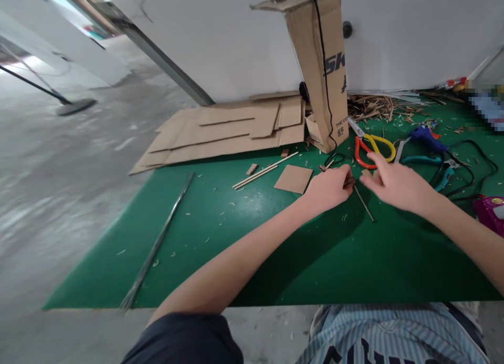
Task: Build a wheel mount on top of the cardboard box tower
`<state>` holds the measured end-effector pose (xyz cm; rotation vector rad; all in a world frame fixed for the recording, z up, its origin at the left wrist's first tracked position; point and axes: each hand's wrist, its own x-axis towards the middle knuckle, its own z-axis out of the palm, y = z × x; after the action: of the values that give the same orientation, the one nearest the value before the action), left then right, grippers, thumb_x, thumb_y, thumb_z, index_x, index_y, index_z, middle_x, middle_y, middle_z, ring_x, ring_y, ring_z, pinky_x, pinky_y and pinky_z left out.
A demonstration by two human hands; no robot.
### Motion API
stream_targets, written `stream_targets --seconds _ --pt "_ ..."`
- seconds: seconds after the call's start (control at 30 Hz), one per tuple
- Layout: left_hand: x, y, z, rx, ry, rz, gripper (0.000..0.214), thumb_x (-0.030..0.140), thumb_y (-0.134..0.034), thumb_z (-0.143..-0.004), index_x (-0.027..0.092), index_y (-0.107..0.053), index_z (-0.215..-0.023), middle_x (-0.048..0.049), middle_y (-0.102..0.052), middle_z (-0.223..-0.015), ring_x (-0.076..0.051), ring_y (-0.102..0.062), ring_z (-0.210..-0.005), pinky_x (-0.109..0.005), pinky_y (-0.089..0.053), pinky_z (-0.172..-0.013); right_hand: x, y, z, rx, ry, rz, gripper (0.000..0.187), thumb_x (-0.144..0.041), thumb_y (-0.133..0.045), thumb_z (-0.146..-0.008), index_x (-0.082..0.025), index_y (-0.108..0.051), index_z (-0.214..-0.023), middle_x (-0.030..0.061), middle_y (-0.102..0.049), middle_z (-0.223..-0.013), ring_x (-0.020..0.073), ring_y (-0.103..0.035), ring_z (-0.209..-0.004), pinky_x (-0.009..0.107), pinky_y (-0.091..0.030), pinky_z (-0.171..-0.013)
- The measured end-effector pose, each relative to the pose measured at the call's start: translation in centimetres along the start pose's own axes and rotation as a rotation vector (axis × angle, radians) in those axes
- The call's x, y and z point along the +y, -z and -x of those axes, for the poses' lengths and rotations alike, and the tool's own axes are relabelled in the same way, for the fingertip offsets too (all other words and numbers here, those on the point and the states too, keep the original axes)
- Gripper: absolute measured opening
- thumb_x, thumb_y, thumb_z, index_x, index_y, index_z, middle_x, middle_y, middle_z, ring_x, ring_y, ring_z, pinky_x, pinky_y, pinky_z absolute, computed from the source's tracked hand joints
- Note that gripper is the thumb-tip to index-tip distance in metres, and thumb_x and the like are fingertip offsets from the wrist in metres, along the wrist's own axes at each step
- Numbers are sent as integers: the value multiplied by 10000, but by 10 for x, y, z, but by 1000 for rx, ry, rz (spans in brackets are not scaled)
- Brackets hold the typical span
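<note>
My left hand (pixel 329 186) is closed, fingertips pinched around a small brown piece (pixel 348 182) that is mostly hidden. From beside those fingertips a thin metal rod (pixel 364 203) with a small head slants down toward the table's front; I cannot tell whether it is held or lying. Just to the right, my right hand (pixel 399 184) hovers with index finger and thumb apart and nothing visible between them. A small tan cardboard piece (pixel 367 174) shows behind its thumb. Scissors (pixel 376 148) with red and yellow handles lie beyond it. Left of my left hand is a cardboard square (pixel 293 179).
Cardboard sheets (pixel 220 130) lie at the back left of the green table (pixel 220 233). A tall cardboard box (pixel 325 70) stands behind my hands. Thin sticks (pixel 263 171), a wire bundle (pixel 161 235), a blue glue gun (pixel 429 137), teal-handled pliers (pixel 444 178) and wood scraps (pixel 378 108) lie around.
</note>
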<state>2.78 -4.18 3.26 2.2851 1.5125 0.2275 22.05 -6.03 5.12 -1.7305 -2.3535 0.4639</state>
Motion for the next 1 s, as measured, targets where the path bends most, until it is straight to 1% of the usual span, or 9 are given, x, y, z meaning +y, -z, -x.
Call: stream_targets --seconds 0.1,0.2,0.33,0.43,0.5,0.57,0.73,0.9,1.0 --pt "-2 2 -2 72 -21 136 64 258 -564 -907 204 -545 -880 -38 -638 -806 -205 -616 -742 -302 -416 -630 -18 -11 27 -100 47 203 774 -562 -523 -919 -112 -342 -1522 208 -739 -1003 366 -718 -787 428 -521 -608" --pt "-2 6 -4 154 -92 345 105 233 -580 -912 198 -508 -846 -1 -595 -777 -145 -569 -687 -278 -412 -630 -24 -21 34 -105 75 277 660 -320 -502 -935 -114 -322 -1536 198 -735 -1063 336 -724 -771 386 -495 -564" --pt "-1 7 -6 139 -79 702 113 219 -564 -920 199 -467 -866 28 -531 -781 -92 -559 -595 -237 -442 -543 -8 -27 27 39 119 394 603 -74 -347 -913 -84 -362 -1516 211 -706 -1140 293 -713 -823 361 -481 -575" --pt "-2 3 -9 149 -20 886 116 215 -566 -921 199 -457 -883 38 -529 -756 -75 -566 -553 -222 -477 -514 3 -26 23 113 154 374 515 -198 -411 -966 -78 -423 -1467 189 -716 -1085 304 -698 -885 378 -509 -638" --pt "-4 0 -11 178 -9 945 121 214 -584 -914 194 -469 -881 38 -550 -740 -65 -559 -538 -211 -480 -506 4 -26 24 110 181 367 497 -245 -444 -972 -84 -446 -1442 189 -707 -1125 302 -687 -897 387 -514 -650" --pt "-5 -2 -12 195 -6 984 128 217 -606 -903 189 -483 -879 39 -564 -728 -57 -552 -522 -200 -467 -486 1 -27 26 103 215 387 448 -184 -428 -961 -95 -498 -1394 188 -697 -1153 290 -677 -893 387 -507 -654" --pt "-6 -5 -13 215 -11 996 129 215 -625 -885 186 -499 -876 42 -583 -724 -55 -567 -509 -195 -458 -466 -11 -37 28 138 247 396 319 -99 -406 -933 -150 -672 -1102 137 -698 -949 287 -658 -881 386 -480 -684" --pt "-6 -5 -14 214 2 999 149 220 -640 -874 188 -495 -872 37 -602 -725 -60 -586 -517 -195 -434 -455 -3 -45 22 218 247 389 340 -50 -370 -908 -107 -648 -1096 171 -659 -987 310 -638 -918 427 -486 -759" --pt "-6 -4 -14 216 -2 1000 161 232 -649 -873 186 -495 -867 30 -616 -729 -72 -607 -533 -200 -425 -453 10 -45 15 278 235 156 384 -39 -394 -871 -96 -593 -1195 170 -627 -1067 270 -638 -923 398 -515 -774"
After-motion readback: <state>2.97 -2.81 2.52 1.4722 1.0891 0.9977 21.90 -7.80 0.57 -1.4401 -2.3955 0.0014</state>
